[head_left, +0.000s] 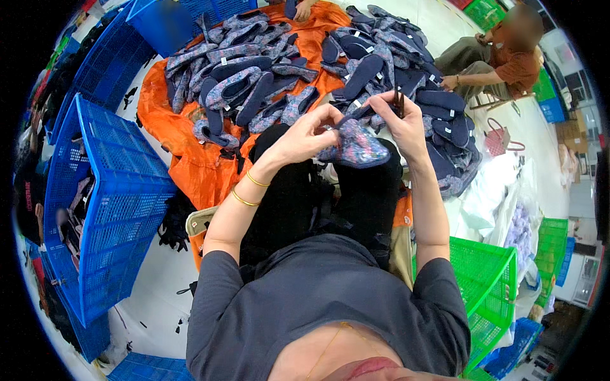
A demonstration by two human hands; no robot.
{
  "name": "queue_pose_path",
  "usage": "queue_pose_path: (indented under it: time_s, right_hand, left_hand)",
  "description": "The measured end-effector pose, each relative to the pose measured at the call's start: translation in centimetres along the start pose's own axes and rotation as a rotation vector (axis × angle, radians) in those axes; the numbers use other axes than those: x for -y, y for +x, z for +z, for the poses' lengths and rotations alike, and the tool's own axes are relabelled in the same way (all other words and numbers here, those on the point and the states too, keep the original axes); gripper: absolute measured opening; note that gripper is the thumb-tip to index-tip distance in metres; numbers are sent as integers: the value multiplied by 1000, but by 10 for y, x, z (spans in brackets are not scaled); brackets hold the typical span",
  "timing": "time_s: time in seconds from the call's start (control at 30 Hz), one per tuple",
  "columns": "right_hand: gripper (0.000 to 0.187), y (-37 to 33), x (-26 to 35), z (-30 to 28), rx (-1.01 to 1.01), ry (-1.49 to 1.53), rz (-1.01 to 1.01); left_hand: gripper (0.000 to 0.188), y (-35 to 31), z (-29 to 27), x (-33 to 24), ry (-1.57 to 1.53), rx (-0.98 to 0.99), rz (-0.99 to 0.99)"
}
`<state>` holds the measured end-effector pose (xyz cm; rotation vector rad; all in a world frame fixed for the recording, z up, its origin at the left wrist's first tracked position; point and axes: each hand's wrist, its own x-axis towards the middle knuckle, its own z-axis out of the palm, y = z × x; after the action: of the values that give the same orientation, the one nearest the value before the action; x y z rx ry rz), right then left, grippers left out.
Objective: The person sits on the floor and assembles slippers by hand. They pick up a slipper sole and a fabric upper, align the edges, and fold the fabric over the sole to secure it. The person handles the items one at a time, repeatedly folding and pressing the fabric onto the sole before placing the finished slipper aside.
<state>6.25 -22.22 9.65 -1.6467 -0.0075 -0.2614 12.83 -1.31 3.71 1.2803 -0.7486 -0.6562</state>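
Note:
Over my lap I hold a dark blue fabric slipper (363, 146) with a multicoloured floral pattern. My left hand (310, 134) is closed, its fingers pinching the slipper's left side. My right hand (404, 122) pinches the slipper's upper edge between thumb and finger. Small dark thread snips (399, 101) stick up from that same hand, blades pointing away from me; its other fingers partly hide them. Just beyond both hands lies a big heap of similar slippers (238, 79), floral outside with navy soles and small white tags.
An orange sheet (184, 152) lies under the heap. Blue crates (121, 216) stand at left, a green crate (492, 292) at near right. Another person (508, 60) sits at far right beside the heap. Another worker's hand (305, 10) reaches in at the top.

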Motion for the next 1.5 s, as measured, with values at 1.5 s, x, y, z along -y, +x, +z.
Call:
queue_pose_path:
  time_s: [1.5]
  right_hand:
    - [34, -62, -63, -3, 154, 186, 163]
  left_hand:
    - [27, -96, 117, -160, 533, -619, 1703]
